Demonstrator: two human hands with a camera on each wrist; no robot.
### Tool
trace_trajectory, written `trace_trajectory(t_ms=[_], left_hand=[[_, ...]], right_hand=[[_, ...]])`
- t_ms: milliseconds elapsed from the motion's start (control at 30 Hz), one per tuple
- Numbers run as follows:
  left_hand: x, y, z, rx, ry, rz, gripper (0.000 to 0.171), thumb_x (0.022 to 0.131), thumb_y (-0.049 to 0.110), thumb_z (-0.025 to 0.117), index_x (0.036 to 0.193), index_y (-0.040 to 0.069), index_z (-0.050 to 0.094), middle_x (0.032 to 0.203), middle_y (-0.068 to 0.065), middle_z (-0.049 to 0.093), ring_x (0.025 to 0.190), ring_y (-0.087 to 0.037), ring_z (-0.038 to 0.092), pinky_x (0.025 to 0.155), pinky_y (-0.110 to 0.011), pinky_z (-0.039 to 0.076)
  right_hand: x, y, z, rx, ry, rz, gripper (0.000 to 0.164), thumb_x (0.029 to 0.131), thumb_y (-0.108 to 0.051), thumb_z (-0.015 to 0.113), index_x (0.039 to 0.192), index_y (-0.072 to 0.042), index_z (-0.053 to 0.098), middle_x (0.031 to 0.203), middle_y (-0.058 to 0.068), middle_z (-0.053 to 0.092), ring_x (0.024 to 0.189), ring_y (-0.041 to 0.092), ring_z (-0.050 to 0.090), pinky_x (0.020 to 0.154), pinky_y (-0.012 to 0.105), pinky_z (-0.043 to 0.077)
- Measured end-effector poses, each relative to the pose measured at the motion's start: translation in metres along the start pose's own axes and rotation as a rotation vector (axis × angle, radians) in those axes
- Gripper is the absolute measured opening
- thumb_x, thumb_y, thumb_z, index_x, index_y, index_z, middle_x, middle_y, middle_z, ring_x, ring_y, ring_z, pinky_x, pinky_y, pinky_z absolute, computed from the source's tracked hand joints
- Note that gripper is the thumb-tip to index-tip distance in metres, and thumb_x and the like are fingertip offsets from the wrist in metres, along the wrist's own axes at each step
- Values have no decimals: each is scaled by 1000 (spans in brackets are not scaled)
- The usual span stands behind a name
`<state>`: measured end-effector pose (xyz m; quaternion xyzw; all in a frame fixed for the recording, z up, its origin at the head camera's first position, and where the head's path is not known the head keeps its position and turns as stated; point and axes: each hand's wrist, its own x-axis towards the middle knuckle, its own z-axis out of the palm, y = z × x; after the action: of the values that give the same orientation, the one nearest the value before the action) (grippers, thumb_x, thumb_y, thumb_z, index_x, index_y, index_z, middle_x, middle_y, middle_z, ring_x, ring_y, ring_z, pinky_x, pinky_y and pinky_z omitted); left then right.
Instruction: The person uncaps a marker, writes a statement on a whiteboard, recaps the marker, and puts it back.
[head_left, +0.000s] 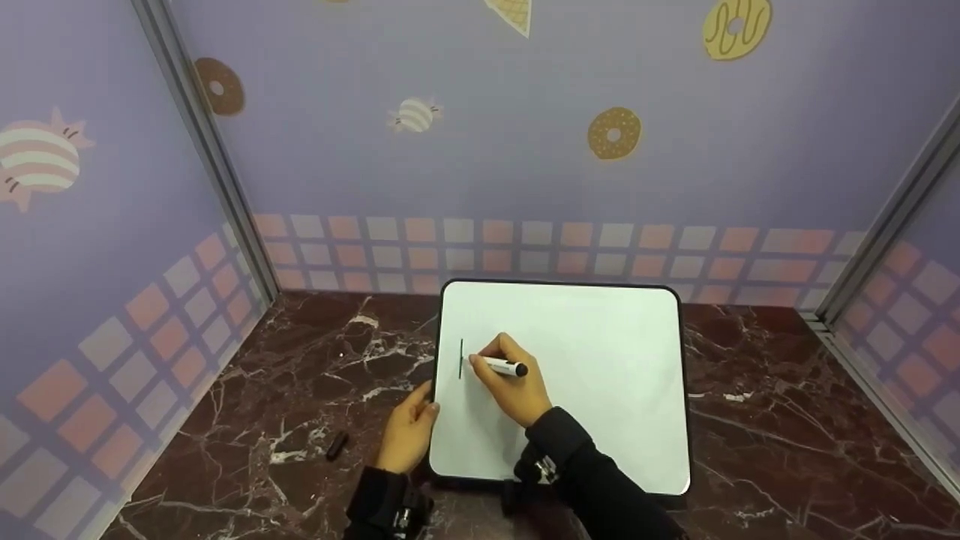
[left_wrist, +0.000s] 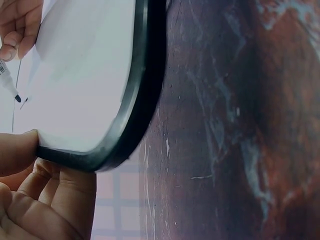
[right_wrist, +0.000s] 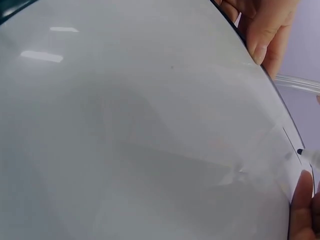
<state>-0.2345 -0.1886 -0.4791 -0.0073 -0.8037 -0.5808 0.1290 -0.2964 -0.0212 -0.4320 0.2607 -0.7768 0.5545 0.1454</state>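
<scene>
While the L hand (head_left: 409, 433) pinches the L edge of the whiteboard (head_left: 600, 390) in front of the person, the R hand (head_left: 521, 384) grips a marker (head_left: 501, 366), tip just beside a dark vert line (head_left: 460, 360) nr that edge, so neat strokes prob need the bd braced & wrist steady.

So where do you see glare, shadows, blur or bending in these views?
Right wrist: two bright glare streaks at upper left on the whiteboard, whose edge on the right looks bowed; left wrist: the marbled tabletop looks soft and blurry toward the right; head: a faint shadow on the whiteboard, left of the right sleeve.
</scene>
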Motion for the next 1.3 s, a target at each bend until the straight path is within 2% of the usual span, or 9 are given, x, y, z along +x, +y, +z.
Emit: trace_trajectory(t_ms=[200, 367, 667, 900, 1300], left_hand=[[1, 0, 1, -4, -3, -14, 43, 92, 2, 47, 132, -10, 41, 111, -28, 60, 106, -35, 56, 91, -47, 44], [1, 0, 0, 9, 1, -3, 42, 92, 3, 48, 131, -10, 42, 107, -26, 62, 103, -35, 57, 90, -47, 45], [-1, 1, -4, 16, 7, 15, 41, 92, 2, 48, 131, -10, 42, 108, -27, 62, 103, -36, 58, 90, -48, 45], [-2, 1, -5, 15, 7, -2, 42, 92, 3, 48, 132, -9, 42, 110, -28, 61, 105, -36, 57, 92, -48, 44], [-2, 0, -2, 26, 9, -20, 43, 92, 5, 49, 132, -8, 42, 112, -28, 60, 106, -37, 57, 92, -48, 44]], right_hand=[[-1, 0, -1, -29, 5, -4, 14, 86, -25, 64, 79, -18, 54, 75, -8, 63, 62, 8, 54, 57, 24, 45], [-2, 0, -3, -40, 15, 4, 15, 86, -26, 63, 79, -17, 54, 74, -7, 62, 61, 8, 52, 55, 24, 44], [-2, 3, -10, -6, 35, 58, 16, 85, -23, 65, 77, -16, 53, 71, -5, 60, 61, 11, 51, 55, 24, 43], [-2, 6, -17, 32, 42, 77, 15, 85, -23, 65, 77, -16, 54, 77, -4, 63, 65, 12, 53, 57, 24, 44], [17, 6, -26, 21, 73, 80, 17, 85, -26, 66, 79, -13, 56, 80, 0, 63, 68, 13, 55, 60, 25, 45]])
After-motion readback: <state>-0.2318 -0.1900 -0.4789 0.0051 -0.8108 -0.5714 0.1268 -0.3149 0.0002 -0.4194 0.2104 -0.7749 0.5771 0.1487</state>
